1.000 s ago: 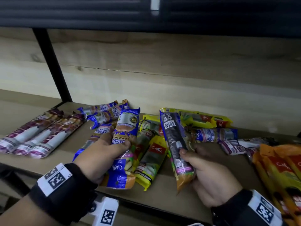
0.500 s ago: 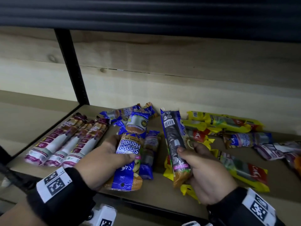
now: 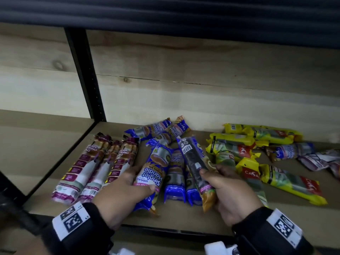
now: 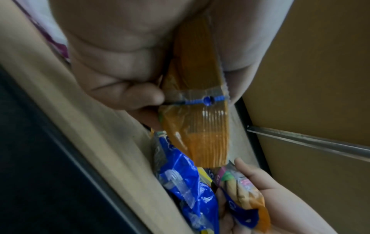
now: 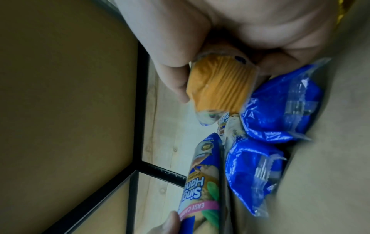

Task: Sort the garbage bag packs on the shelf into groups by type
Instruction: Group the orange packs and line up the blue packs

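My left hand (image 3: 142, 180) grips a blue Singlet Handle pack (image 3: 155, 172), label up, with its orange end (image 4: 200, 126) toward my wrist. My right hand (image 3: 209, 170) grips a second blue pack (image 3: 192, 161) turned barcode side up, orange end (image 5: 218, 85) at my palm. Both packs slant over the shelf front, on either side of two blue packs (image 3: 174, 173) that lie flat. More blue packs (image 3: 161, 129) lie behind them. Three purple-and-white draw string packs (image 3: 92, 168) lie side by side at the left. Yellow packs (image 3: 257, 137) lie to the right.
A black upright post (image 3: 86, 80) stands at the shelf's back left. A stray blue pack (image 3: 290, 150) and a purple-white pack (image 3: 318, 159) lie among the yellow ones at the far right. The wooden shelf (image 3: 184, 216) ends in a dark front edge by my wrists.
Both hands have carried their blue packs leftward, away from the mixed yellow pile to the blue packs beside the purple-white ones. The grips are unchanged.
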